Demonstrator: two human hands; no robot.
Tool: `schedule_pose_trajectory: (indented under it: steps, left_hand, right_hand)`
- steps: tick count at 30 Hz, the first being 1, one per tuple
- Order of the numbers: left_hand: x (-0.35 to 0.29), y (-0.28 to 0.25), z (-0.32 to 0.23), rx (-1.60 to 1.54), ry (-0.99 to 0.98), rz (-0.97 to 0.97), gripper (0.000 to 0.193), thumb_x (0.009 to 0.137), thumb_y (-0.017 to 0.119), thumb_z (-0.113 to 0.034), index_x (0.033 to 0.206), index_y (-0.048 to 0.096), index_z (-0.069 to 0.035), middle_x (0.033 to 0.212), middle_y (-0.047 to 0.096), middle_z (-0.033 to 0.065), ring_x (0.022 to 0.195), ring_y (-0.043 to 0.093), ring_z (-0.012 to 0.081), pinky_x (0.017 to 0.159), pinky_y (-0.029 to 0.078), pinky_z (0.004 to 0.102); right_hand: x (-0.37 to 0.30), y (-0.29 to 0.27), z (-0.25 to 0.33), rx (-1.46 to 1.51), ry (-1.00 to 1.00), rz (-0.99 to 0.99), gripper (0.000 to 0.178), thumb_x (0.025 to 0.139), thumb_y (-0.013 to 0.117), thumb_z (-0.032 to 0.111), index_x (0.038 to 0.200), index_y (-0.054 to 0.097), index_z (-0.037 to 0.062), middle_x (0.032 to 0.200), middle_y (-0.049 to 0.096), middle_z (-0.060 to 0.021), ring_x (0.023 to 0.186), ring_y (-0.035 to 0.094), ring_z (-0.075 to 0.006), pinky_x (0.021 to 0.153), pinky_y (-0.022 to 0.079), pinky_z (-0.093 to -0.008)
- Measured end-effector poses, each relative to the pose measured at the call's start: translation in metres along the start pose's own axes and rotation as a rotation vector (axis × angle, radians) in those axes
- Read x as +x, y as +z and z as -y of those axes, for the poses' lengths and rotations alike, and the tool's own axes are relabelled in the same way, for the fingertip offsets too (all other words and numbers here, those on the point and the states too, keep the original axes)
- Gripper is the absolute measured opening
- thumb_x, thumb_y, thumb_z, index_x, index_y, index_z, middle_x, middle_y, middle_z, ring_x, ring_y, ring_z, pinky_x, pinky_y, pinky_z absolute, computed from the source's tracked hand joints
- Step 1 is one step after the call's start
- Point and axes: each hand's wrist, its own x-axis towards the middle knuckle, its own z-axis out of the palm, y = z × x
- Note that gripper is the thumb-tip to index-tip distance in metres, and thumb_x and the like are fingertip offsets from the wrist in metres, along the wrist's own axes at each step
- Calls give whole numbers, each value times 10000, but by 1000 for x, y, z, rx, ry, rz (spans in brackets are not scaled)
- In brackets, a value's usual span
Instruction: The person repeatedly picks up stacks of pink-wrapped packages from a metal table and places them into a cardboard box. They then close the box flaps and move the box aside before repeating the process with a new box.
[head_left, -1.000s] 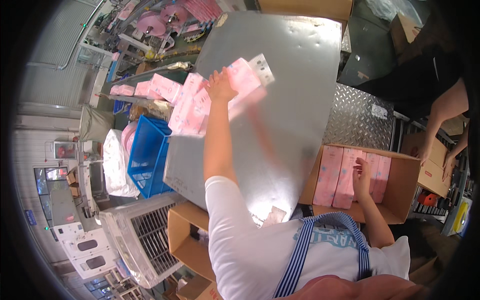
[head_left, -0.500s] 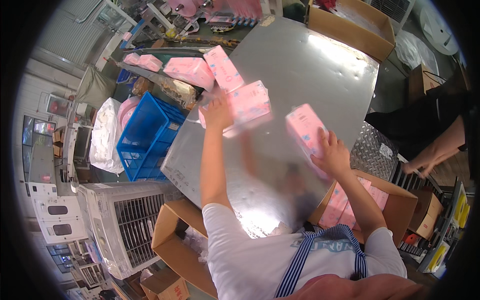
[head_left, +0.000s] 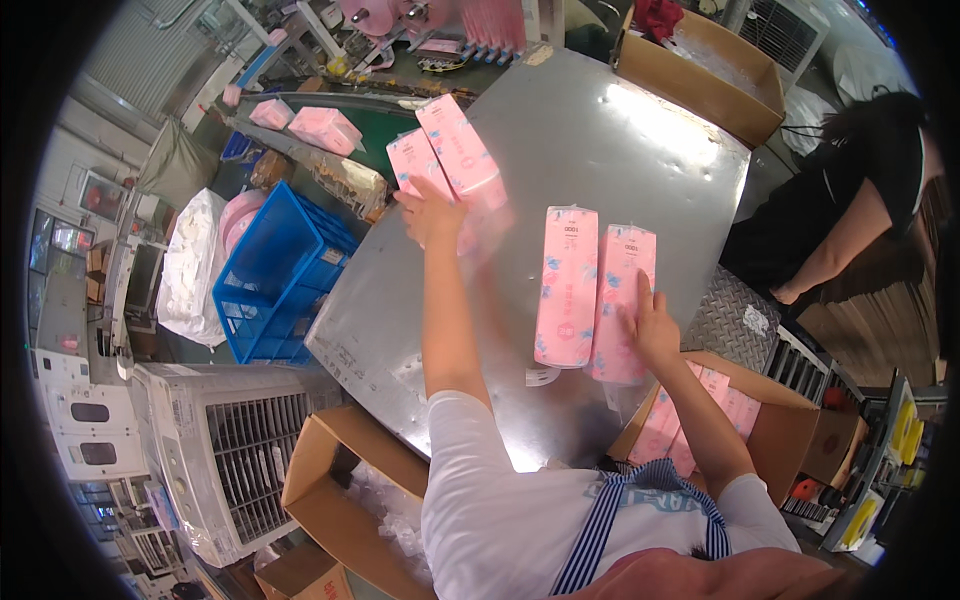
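Left hand (head_left: 432,212): fingers spread against the near end of a short-looking pink pack (head_left: 411,160) at the table's upper-left edge; cannot tell whether it grips. Longer-looking pink pack (head_left: 460,150) leans alongside that one, just right.

Right hand (head_left: 652,325): thumb and forefinger parted, laid over the right side of a floral pink pack (head_left: 628,265); firmness of hold cannot be told. Matching pack (head_left: 567,285) just left of it, narrow gap between. Both lie lengthwise on the bare metal table (head_left: 600,130).

Right forearm crosses an open carton (head_left: 785,430) with more pink packs inside, beside the table's lower-right edge. Left of table: blue crate (head_left: 325,240). Upper left: green belt (head_left: 375,155), loose pink pack (head_left: 325,130) on that line. Far right: another person (head_left: 860,190), dark clothes, arm lowered. Lower left: carton (head_left: 320,475) with clear plastic inside.
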Motion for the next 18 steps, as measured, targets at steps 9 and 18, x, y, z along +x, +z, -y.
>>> schedule_pose_trajectory:
  steps: [9,18]
  left_hand:
    - [-222,-11,26,130,541,88,797,765,635,-306,1445,267,-112,1415,232,330,1064,467,481,852,473,493]
    - [-194,79,147,-1133,-8,755,792,895,418,-603,1391,303,3,1288,496,173,1160,508,277,941,440,385]
  right_hand:
    - [67,35,-40,625,-194,-87,744,935,461,462,1442,172,2,1190,529,-197,989,597,-311,823,498,-407]
    - [66,6,-37,1299,114,592,791,936,199,634,1364,404,2,1306,510,-145,1170,518,-227,973,432,-334]
